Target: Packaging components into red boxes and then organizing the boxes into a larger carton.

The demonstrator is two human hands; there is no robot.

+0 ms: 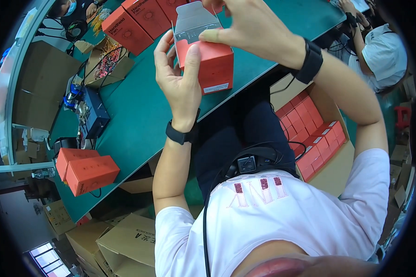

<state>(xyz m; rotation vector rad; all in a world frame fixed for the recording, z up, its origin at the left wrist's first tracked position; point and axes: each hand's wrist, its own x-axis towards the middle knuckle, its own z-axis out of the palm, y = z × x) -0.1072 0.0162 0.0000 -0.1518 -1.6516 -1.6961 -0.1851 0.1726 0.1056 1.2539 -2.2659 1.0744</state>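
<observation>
At left, the left hand (180, 83), half-closed, grips an open red box (217, 67) by its side, thumb on the near face, over the near edge of the green bench (143, 106); the box, probably light, stiff card that dents easily, is best held low on opposite walls, clear of the pale-lined flap (196, 17). To its right, the right hand (259, 32), loosely curled, lays its thumb at the rim, any grip by its fingers unclear from here. Farther right and nearer, a brown carton (335, 173) holds rows of closed red boxes (305, 113).
</observation>
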